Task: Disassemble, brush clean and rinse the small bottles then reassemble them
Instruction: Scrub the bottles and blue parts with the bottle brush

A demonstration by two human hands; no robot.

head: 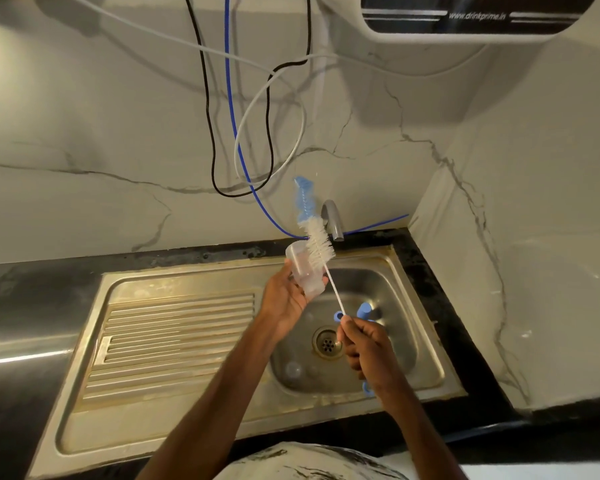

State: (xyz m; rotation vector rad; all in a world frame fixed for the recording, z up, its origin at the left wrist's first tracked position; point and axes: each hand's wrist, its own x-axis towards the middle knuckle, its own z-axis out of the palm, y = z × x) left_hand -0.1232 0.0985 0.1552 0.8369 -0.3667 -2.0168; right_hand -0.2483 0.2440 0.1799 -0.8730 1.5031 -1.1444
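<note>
Centre frame, above the sink, the left hand wraps one tilted clear bottle. Lower right, the right hand pinches one brush by its wire stem, bristles beside the bottle's mouth. Two blue pieces sit in the basin.

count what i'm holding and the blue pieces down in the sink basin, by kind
clear bottle, in left hand: 1
bottle brush, in right hand: 1
blue pieces in the sink basin: 2
total: 4
blue bit under the right hand not counted; may be the brush's end
</note>
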